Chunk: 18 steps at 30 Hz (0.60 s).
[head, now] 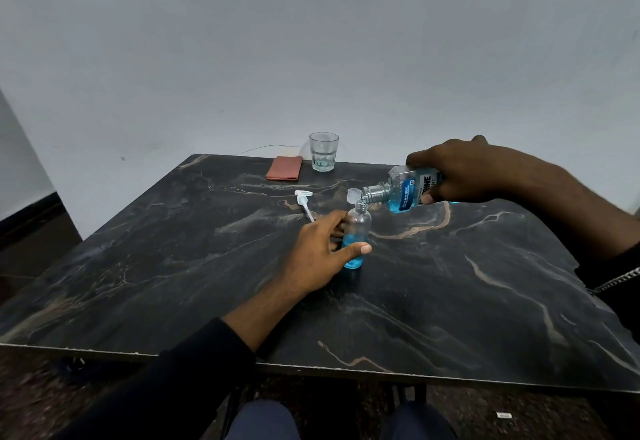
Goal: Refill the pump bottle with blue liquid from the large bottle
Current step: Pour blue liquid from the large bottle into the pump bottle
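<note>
A small clear pump bottle (357, 231) stands upright on the dark marble table (173, 266), its lower part filled with blue liquid. My left hand (320, 249) grips it around the body. My right hand (464, 173) holds the large bottle (405, 190) of blue liquid, tipped on its side with its open neck right over the small bottle's mouth. The white pump head (304, 202) with its tube lies on the table to the left. A clear cap (352, 195) sits just behind the small bottle.
A drinking glass (323, 151) stands at the table's far edge, with a folded reddish cloth (284, 168) beside it on the left. A pale wall rises behind. My knees show under the near table edge.
</note>
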Tool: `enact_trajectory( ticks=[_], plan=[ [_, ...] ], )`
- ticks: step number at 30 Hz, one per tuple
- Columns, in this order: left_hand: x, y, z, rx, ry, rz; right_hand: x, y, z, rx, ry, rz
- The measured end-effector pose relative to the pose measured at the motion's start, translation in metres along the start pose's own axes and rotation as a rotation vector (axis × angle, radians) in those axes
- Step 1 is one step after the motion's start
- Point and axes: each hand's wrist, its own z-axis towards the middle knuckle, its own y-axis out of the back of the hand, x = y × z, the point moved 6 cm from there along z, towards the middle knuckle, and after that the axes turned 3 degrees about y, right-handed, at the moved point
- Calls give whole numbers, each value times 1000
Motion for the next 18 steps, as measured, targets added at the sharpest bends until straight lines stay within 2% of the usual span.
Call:
enact_trajectory(
  ticks=[18],
  plan=[
    [0,0,0,2,2,-4,-1,1,0,2,-7,-9]
  ],
)
